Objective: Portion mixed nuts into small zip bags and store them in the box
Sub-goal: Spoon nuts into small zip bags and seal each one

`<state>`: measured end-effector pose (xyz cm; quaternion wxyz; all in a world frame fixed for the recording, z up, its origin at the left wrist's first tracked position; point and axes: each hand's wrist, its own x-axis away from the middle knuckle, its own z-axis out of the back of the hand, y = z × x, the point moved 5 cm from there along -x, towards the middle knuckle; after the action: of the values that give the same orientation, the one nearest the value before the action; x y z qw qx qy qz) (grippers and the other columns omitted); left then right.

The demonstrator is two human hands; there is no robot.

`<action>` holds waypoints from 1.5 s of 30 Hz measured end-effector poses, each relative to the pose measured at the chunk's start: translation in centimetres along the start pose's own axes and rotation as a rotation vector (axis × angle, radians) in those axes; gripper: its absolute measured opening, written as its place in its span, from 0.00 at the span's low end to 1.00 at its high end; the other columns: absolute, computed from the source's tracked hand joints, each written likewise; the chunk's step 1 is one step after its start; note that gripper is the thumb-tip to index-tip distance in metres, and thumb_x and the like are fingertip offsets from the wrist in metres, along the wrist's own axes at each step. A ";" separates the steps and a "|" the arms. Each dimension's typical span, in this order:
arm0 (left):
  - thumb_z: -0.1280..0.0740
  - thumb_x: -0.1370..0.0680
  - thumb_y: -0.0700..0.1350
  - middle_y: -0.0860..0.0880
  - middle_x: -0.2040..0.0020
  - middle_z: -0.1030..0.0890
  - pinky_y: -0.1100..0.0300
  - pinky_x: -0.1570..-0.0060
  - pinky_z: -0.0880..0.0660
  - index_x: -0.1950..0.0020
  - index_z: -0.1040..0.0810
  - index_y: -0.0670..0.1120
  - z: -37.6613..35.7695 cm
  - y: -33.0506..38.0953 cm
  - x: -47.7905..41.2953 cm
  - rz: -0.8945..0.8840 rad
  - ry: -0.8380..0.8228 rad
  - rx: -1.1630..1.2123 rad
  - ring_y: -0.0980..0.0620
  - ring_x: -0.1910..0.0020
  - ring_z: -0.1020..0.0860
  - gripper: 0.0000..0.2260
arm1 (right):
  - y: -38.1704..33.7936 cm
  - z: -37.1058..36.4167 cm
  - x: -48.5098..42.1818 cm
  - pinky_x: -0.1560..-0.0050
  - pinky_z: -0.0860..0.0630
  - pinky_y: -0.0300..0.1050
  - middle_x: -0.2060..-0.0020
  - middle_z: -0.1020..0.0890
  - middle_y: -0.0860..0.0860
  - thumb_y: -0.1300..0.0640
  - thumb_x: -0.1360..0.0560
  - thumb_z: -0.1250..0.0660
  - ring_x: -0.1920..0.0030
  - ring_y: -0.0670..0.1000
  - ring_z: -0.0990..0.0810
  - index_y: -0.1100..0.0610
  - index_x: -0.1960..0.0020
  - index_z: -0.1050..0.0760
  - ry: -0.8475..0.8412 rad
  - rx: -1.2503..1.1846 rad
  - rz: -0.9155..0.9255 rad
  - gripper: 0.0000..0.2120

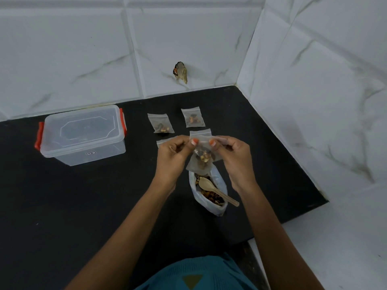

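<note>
Left hand (173, 155) and right hand (232, 155) each pinch a top corner of one small zip bag (200, 164) between thumb and fingers, holding it above the black counter (83, 206). The bag contains mixed nuts and hangs over the open nut pouch (217, 209), where a wooden spoon (215, 190) lies. Two filled bags (160, 126) (192, 117) lie flat beyond the hands. The lidded box (83, 151) stands well to the left.

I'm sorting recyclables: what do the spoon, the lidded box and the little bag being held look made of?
Spoon: pale, matt tan, probably wood or bamboo.
Box: rigid clear plastic, slightly glossy, see-through walls, red clips likely plastic too.
Little bag: thin translucent plastic film, crinkled, nuts showing through, pinched by the left hand and right hand.
</note>
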<state>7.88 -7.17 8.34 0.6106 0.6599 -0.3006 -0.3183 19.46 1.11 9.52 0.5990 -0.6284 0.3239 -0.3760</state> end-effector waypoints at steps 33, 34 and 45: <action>0.31 0.26 0.41 0.46 0.47 0.19 0.54 0.48 0.22 0.42 0.24 0.47 -5.9 -5.7 -8.6 0.223 -0.086 -0.044 0.51 0.48 0.20 0.13 | 3.7 5.8 -11.4 0.59 0.26 0.28 0.56 0.22 0.49 0.61 0.23 0.38 0.57 0.41 0.22 0.59 0.47 0.23 0.175 0.408 0.165 0.08; 0.30 0.27 0.41 0.46 0.47 0.19 0.54 0.48 0.22 0.41 0.24 0.46 -6.4 -6.2 -9.2 0.224 -0.079 -0.094 0.51 0.48 0.20 0.15 | 4.1 6.2 -12.2 0.60 0.26 0.29 0.55 0.22 0.49 0.60 0.23 0.38 0.57 0.41 0.23 0.59 0.47 0.23 0.188 0.458 0.172 0.08; 0.32 0.25 0.40 0.44 0.50 0.19 0.52 0.47 0.23 0.40 0.29 0.41 -10.2 -11.8 -17.1 0.339 0.179 -0.246 0.48 0.50 0.20 0.15 | 7.7 8.0 -21.0 0.62 0.27 0.28 0.57 0.23 0.50 0.66 0.25 0.37 0.57 0.44 0.23 0.57 0.51 0.29 0.200 0.442 0.044 0.06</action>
<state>5.47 13.37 -2.01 0.7557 0.5459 -0.3107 -0.1855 15.99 22.63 0.11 0.6950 -0.4344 0.3051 -0.4850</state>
